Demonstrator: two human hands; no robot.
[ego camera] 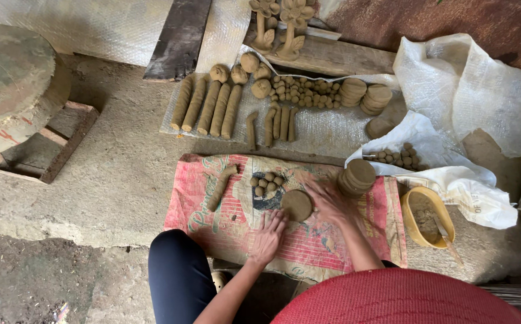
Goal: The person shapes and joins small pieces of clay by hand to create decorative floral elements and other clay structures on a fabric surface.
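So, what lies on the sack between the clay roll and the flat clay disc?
In the head view, a small cluster of clay balls lies between the clay roll and the disc, on the sack.

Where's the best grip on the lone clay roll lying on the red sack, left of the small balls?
Probably mid-length, pinched across its width from above. The clay roll lies flat and tilted on the red sack, long sides free; the small balls sit apart to its right. Both hands are elsewhere.
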